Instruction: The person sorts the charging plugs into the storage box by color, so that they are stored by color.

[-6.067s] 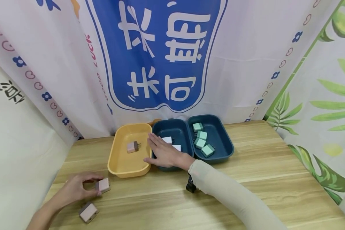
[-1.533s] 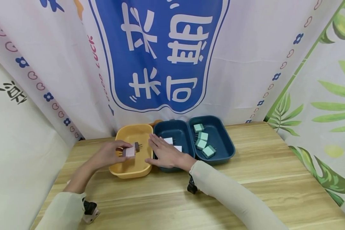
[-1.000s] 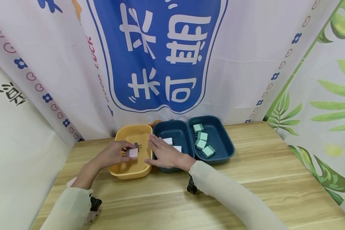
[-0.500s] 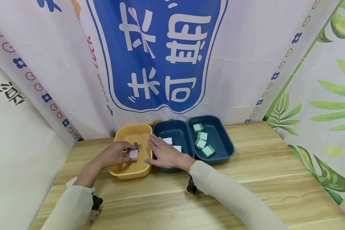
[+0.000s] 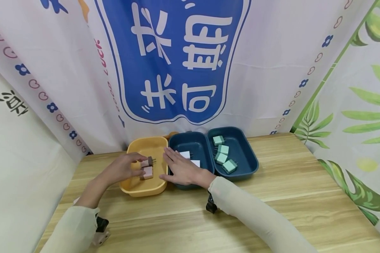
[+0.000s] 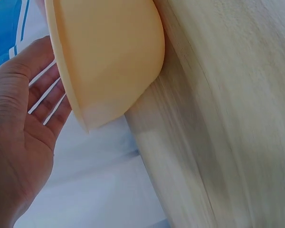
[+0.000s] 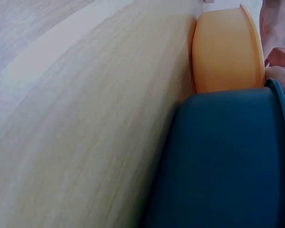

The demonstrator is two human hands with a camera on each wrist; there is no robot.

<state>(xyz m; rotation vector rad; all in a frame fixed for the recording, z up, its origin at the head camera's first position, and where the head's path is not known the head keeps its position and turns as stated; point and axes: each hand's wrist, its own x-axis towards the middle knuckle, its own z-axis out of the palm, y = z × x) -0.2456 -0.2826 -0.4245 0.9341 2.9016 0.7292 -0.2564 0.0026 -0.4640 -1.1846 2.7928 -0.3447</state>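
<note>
Two pink plug adapters lie in the yellow bin [image 5: 142, 191], a rear one [image 5: 145, 162] and a front one [image 5: 147, 173]. My left hand [image 5: 121, 168] reaches over the bin's left side, its thumb and fingers spread close around these adapters. In the left wrist view the fingers pass behind the yellow rim, so their tips are hidden. My right hand [image 5: 183, 170] rests with straight fingers across the adjoining rims of the yellow bin and the middle dark blue bin [image 5: 194, 138]. Two white adapters [image 5: 185, 155] show partly beneath it.
A right-hand dark blue bin [image 5: 244, 165] holds several mint-green adapters [image 5: 222, 149]. On the wooden table [image 5: 183, 225], a pink adapter [image 5: 100, 238] sits partly behind the left wrist camera. Another pale piece [image 5: 76, 200] peeks out beside the left forearm. A printed curtain [image 5: 256, 70] hangs behind.
My left hand brought a pink adapter from the table into the yellow bin, lowered it in front of the other, and has now spread its fingers off it. The right hand stays put.
</note>
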